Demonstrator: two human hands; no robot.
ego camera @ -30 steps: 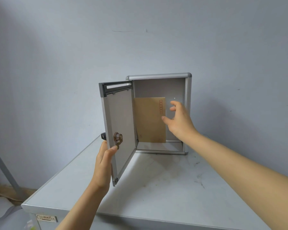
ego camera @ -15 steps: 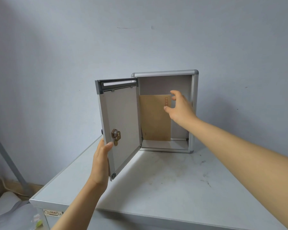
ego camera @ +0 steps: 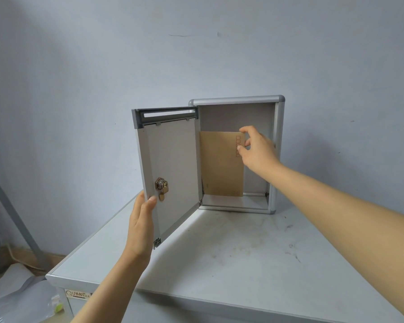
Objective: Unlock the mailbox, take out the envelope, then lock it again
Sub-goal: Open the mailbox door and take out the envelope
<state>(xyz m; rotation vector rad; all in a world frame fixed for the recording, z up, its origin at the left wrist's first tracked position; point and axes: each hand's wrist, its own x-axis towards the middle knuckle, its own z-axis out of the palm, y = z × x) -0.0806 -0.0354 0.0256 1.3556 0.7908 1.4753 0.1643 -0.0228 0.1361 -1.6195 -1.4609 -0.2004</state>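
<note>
A grey metal mailbox (ego camera: pixel 279 157) stands upright on the table against the wall. Its door (ego camera: pixel 173 173) is swung open to the left, showing the brass lock (ego camera: pixel 161 184) with its latch tab on the inner face. My left hand (ego camera: pixel 141 226) grips the door's free edge just below the lock. A brown envelope (ego camera: pixel 221 166) stands upright inside, leaning on the back panel. My right hand (ego camera: pixel 258 151) is inside the box at the envelope's top right corner, thumb and fingers around that edge. The key is hidden behind the door.
The grey table (ego camera: pixel 243 257) carries scuff marks in front of the mailbox. Its left edge (ego camera: pixel 84 250) drops to the floor, where plastic bags (ego camera: pixel 21 299) lie. A grey metal leg (ego camera: pixel 12 210) slants at the far left. A plain wall rises behind.
My right hand has moved up from the envelope's middle right edge to its top right corner and closed on it. The left hand has kept hold of the open door.
</note>
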